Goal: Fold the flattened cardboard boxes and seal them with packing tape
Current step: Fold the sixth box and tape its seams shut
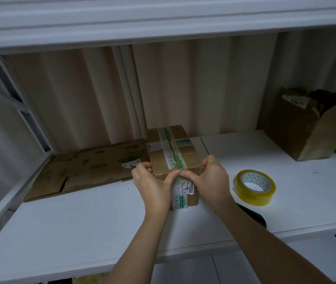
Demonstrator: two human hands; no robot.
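Your left hand and right hand grip the cardboard box — thumbs pressing its near top edge; tape roll lies beside on the shelf.

The white shelf carries a taped box, flattened cardboard, a tape roll and an opened carton.
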